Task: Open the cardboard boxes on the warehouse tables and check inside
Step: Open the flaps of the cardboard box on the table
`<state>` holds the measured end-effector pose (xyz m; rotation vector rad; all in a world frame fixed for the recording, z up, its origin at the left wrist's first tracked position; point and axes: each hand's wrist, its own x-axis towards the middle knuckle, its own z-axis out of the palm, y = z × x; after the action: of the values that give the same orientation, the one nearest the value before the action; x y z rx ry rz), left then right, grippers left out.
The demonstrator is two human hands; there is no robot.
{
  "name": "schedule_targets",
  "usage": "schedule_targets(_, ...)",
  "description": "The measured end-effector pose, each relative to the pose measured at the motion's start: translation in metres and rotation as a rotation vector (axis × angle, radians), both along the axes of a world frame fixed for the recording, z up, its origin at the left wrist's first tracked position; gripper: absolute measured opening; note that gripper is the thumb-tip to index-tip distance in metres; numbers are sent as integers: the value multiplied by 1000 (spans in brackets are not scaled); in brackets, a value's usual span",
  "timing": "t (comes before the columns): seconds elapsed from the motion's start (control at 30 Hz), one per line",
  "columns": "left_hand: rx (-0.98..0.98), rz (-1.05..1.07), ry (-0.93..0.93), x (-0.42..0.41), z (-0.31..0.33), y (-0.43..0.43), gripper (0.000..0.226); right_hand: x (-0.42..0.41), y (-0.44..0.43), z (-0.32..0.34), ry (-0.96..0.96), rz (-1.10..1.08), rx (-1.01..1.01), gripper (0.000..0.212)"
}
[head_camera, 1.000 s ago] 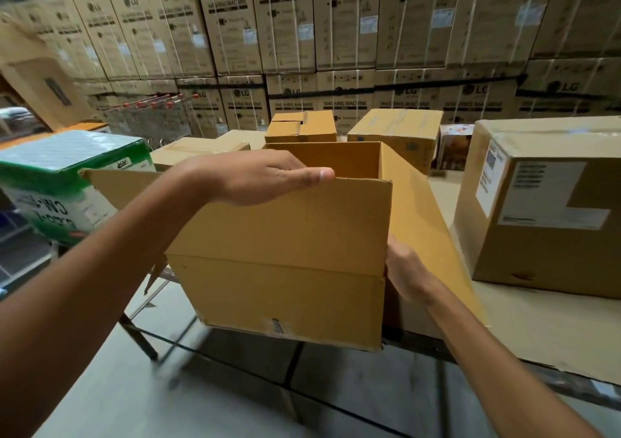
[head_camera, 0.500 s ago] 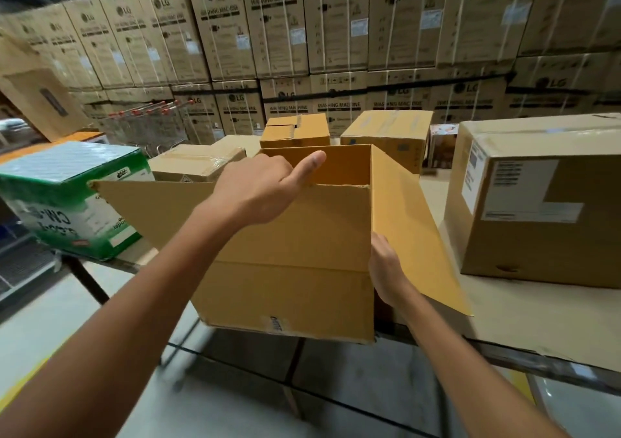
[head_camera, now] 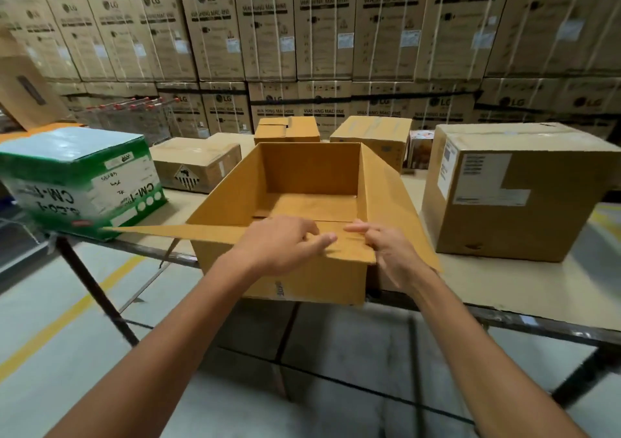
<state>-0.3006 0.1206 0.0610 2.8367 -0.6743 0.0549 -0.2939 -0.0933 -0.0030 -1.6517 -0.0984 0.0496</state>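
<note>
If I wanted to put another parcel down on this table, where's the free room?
Best is the bare tabletop in front of the big labelled box, right of the open box. A smaller patch lies between the green box and the open box, before the hazard-marked box. The back row is crowded with small boxes.

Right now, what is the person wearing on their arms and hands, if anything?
Nothing shows. The left hand and right hand are bare, with no gloves or rings in view. The left forearm and right forearm are uncovered to the picture's edge: no sleeve, watch or wristband.
</note>
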Motion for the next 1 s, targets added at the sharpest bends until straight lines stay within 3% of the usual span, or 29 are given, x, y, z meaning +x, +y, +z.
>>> schedule_targets(0.1,-44,12,234,-16,-57,1,56,-11,10,-16,-3,-18,-266,40)
schedule_targets(0.2,-69,57,222,-11,-115,6,57,-13,29,-45,-76,-28,-754,39)
schedule_targets(0.27,-103,101,173,1,-133,12,59,-12,36,-57,-100,-18,-889,41)
schedule_targets(0.5,-506,426,-21,50,-127,26,84,6,29,-28,-265,-207,-1026,40)
schedule_targets(0.57,-426,517,6,65,-122,39,91,19,23,-21,-243,-257,-1153,49)
schedule_targets(0.67,-289,495,97,87,-119,54,76,44,14,-20,-66,-170,-1240,65)
schedule_targets(0.73,-260,443,75,100,-120,60,63,55,17,-25,-10,-94,-1239,56)
schedule_targets(0.9,-267,447,17,137,-126,86,55,68,50,-48,-169,-200,-1233,18)
schedule_targets(1.0,-233,421,1,158,-129,105,48,79,69,-51,-185,-227,-1230,16)
